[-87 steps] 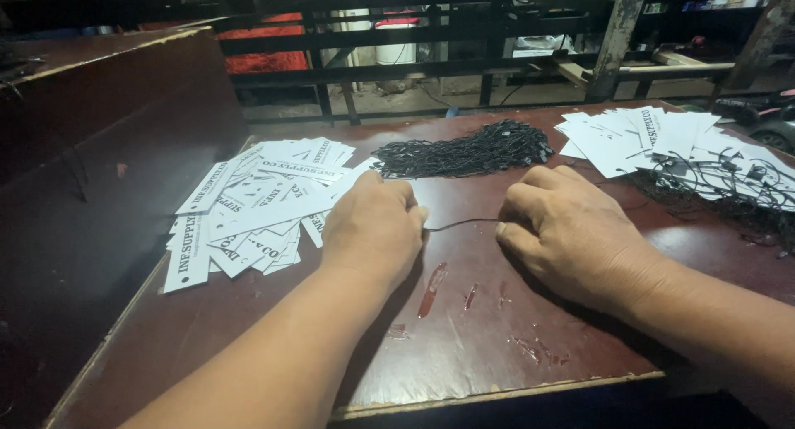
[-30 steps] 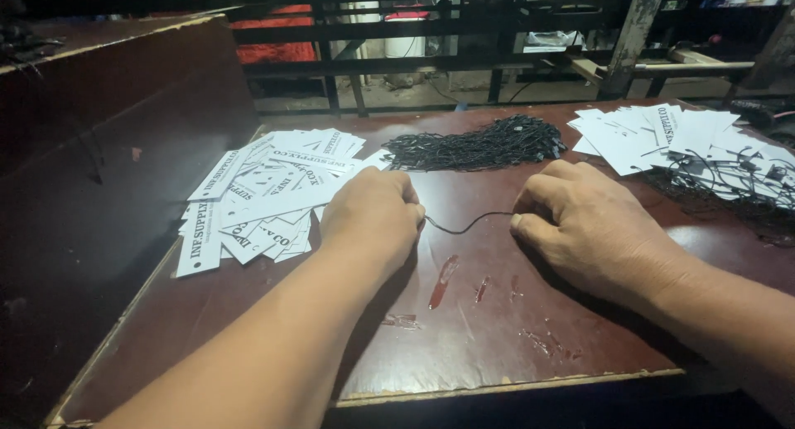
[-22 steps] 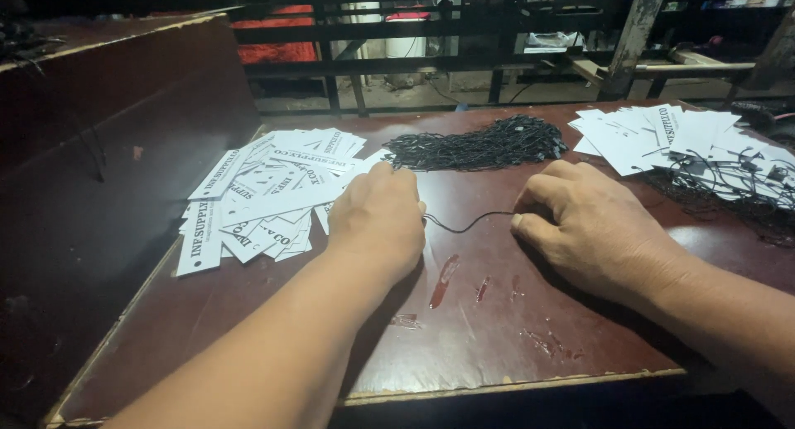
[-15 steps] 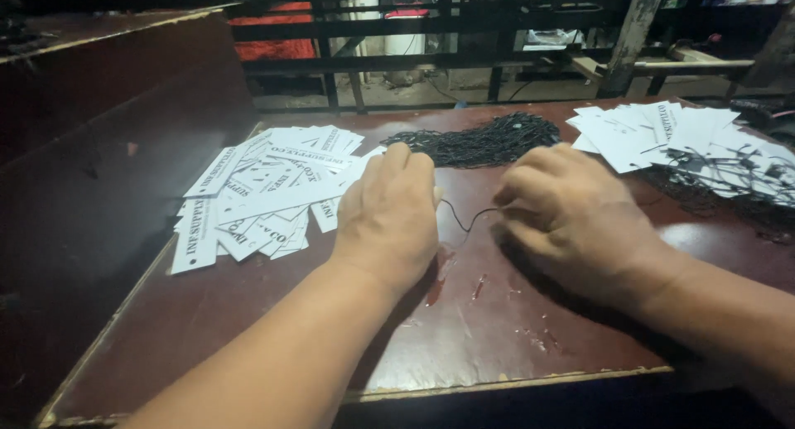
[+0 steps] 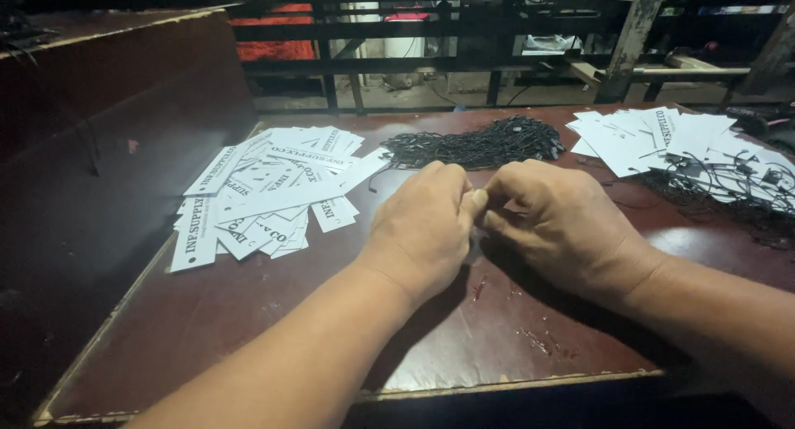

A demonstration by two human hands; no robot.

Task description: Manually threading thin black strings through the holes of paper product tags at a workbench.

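Hands meet over the middle of the dark red table (image 5: 248,330), knuckles up and thumbs turned in toward each other. The left hand (image 5: 422,230) has its fingers curled under and its thumb tip pressed against the fingertips of the right hand (image 5: 563,222), which is bunched the same way. Both are clenched in a tight pinch. Whatever sits between the tips is hidden by the fingers themselves, so I cannot tell what they grip, or whether they grip anything at all.

Just beyond the hands, at the far middle of the table, lies a heap of black cords (image 5: 480,142), apart from both hands. To the left is a loose spread of white printed tags (image 5: 265,189), its nearest edge close to the left hand. At the far right sits a second batch of white tags (image 5: 646,135), with thin black strings tangled over them (image 5: 729,189). A dark metal railing (image 5: 414,65) runs behind the table.

By the look of it, this is fine fingertip work at the point where the two hands touch, done low, just above the tabletop. Any further move would call for a steady pinch and small, careful finger motions, as the cords are thin and would slip easily.
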